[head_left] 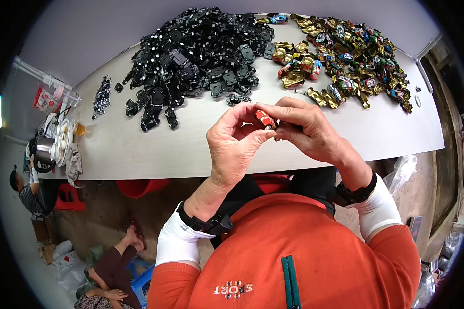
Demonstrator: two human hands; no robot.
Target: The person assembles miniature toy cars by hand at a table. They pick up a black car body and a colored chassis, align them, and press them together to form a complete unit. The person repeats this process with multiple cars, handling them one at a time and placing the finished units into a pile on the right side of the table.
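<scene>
Between my two hands, above the near edge of the table, is a small red toy car (264, 119). My left hand (233, 139) curls round its left side, with the thumb pressed beneath it. From the right, my right hand (307, 126) pinches the car with thumb and fingers. Part of the car is hidden by the fingers. Beyond my hands lies a big heap of black toy car bases (191, 62). To its right spreads a pile of gold and coloured toy car bodies (345, 56), some near my right hand.
A small pile of shiny little parts (102, 98) lies at the table's left. Past the left end are a metal pot (45, 150), white cups and a rag (73, 166). A red basin (139, 187) is below the table edge. Other people sit at the left and lower left.
</scene>
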